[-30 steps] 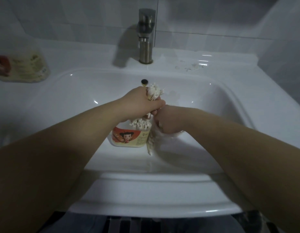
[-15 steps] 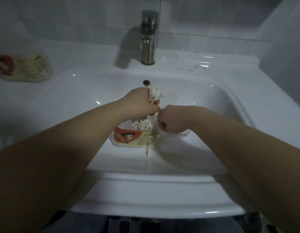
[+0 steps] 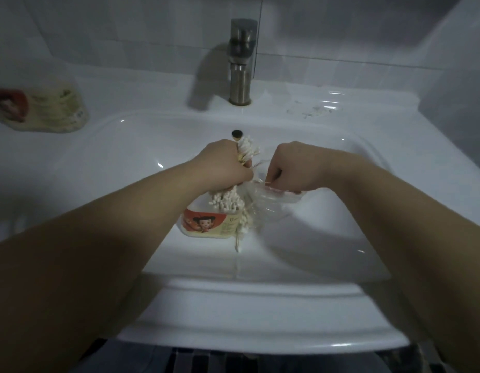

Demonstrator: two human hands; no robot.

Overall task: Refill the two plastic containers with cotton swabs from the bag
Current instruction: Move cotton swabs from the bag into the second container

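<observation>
Left hand (image 3: 222,168) clenched round the swabs (image 3: 248,150), right hand (image 3: 292,168) pinching the bag (image 3: 271,200), strays looked likely to spill into the sink (image 3: 126,157).

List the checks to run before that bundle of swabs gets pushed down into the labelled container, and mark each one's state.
1. Grip on the bundle: ok. The left hand has its fingers curled round the swab bundle.
2. Container upright under the bundle: ok. The labelled container stands in the sink basin.
3. Room left inside: cannot tell. Swab heads cover its mouth.
4. Bag held aside: ok. The right hand pinches the bag by its edge.
5. No strays: not ok. Loose swabs hang beside the container, outside it.
6. Water off: ok. Nothing runs from the faucet.
</observation>
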